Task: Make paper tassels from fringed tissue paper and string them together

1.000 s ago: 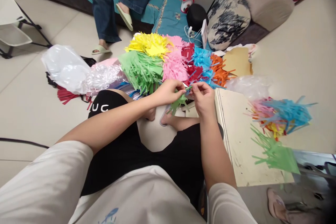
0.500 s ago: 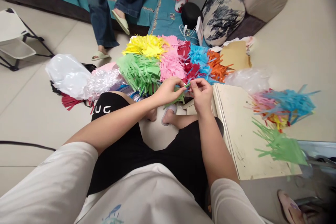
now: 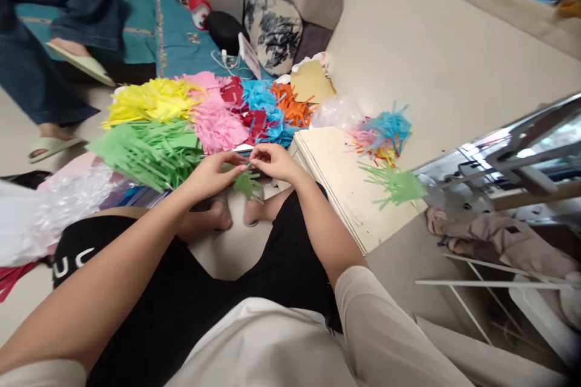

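My left hand (image 3: 213,175) and my right hand (image 3: 272,161) meet above my crossed legs. Both pinch a small piece of green fringed paper (image 3: 246,184), which hangs down between them. Just beyond my hands lie piles of fringed paper on the floor: green (image 3: 145,151), yellow (image 3: 149,100), pink (image 3: 218,124), red (image 3: 247,121), blue (image 3: 261,97) and orange (image 3: 293,109).
A cream board (image 3: 336,175) lies to my right with a green fringed sheet (image 3: 397,184) and a mixed-colour bunch (image 3: 384,133) on it. Clear plastic bags (image 3: 68,199) lie at left. Another person's legs and slippers (image 3: 72,63) are far left. Cushions (image 3: 272,18) behind; a metal rack (image 3: 512,157) at right.
My head has turned to the right, so everything has slid left in view and the rack has appeared. My hands still hold the green paper, now hanging lower.
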A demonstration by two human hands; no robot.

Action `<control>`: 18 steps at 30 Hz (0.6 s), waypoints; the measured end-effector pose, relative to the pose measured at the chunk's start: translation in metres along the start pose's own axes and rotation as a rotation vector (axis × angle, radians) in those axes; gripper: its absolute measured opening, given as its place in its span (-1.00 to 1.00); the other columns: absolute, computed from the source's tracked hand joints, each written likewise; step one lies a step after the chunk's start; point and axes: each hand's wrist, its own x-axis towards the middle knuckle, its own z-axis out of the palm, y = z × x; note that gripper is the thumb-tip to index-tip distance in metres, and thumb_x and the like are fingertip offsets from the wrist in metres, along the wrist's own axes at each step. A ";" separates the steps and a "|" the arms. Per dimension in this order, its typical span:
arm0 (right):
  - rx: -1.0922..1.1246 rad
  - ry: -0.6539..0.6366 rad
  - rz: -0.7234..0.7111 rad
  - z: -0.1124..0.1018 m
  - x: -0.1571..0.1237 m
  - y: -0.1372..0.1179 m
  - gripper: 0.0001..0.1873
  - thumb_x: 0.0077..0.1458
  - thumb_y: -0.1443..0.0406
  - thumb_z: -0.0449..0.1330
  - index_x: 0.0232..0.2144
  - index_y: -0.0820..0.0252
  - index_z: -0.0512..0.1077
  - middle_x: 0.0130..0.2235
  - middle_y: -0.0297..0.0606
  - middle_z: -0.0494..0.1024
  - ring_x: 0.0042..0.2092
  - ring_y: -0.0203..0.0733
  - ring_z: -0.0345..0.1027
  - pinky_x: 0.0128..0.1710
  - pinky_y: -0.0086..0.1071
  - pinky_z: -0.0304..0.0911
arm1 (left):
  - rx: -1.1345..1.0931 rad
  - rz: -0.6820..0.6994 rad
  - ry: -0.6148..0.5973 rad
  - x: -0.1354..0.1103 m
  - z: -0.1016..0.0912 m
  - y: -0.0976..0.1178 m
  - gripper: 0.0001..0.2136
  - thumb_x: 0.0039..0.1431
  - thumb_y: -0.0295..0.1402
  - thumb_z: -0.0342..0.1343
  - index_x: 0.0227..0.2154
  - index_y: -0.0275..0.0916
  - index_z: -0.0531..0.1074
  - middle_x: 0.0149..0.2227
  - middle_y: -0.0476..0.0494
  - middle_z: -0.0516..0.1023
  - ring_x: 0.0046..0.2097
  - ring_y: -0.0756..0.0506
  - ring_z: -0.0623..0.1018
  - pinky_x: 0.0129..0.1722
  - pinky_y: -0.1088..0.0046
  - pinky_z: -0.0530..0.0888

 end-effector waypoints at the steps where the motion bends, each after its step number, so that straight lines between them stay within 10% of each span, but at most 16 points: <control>1: 0.030 0.006 0.020 -0.008 -0.008 0.000 -0.81 0.19 0.33 0.55 -0.39 0.06 0.62 -0.45 -0.48 0.63 -0.39 -0.28 0.46 -0.28 -0.30 0.47 | -0.010 0.001 0.030 -0.001 -0.002 0.004 -0.53 0.25 0.14 0.27 -0.08 -0.16 0.71 0.00 -0.25 0.85 0.01 -0.31 0.75 0.06 0.25 0.62; 6: 0.140 0.234 0.122 -0.101 -0.070 0.009 -0.50 -0.04 -0.10 0.67 -0.32 0.07 0.63 -0.38 -0.31 0.74 -0.32 -0.20 0.63 -0.22 -0.27 0.59 | -0.041 -0.045 0.174 -0.007 -0.016 0.025 -0.60 0.36 0.05 0.16 -0.08 -0.16 0.64 -0.09 -0.12 0.82 -0.09 -0.19 0.65 -0.03 0.36 0.55; 12: -0.137 1.026 0.493 -0.259 -0.128 0.031 -0.67 0.10 0.20 0.56 -0.24 0.11 0.49 -0.29 -0.32 0.74 -0.42 -0.36 0.40 -0.38 -0.47 0.36 | -0.079 -0.117 0.144 -0.014 -0.016 0.042 -0.66 0.28 0.00 0.14 -0.24 -0.18 0.58 -0.28 -0.04 0.72 -0.26 -0.08 0.49 -0.20 0.44 0.41; 18: -0.381 1.165 0.716 -0.330 -0.174 0.064 -0.48 0.16 0.44 0.36 0.19 0.42 0.58 -0.19 -0.18 0.72 -0.27 -0.23 0.51 -0.19 -0.37 0.46 | -0.027 -0.150 0.072 -0.019 -0.006 0.052 -0.69 0.20 0.03 0.18 -0.31 -0.10 0.59 -0.33 0.04 0.69 -0.32 -0.09 0.45 -0.22 0.41 0.40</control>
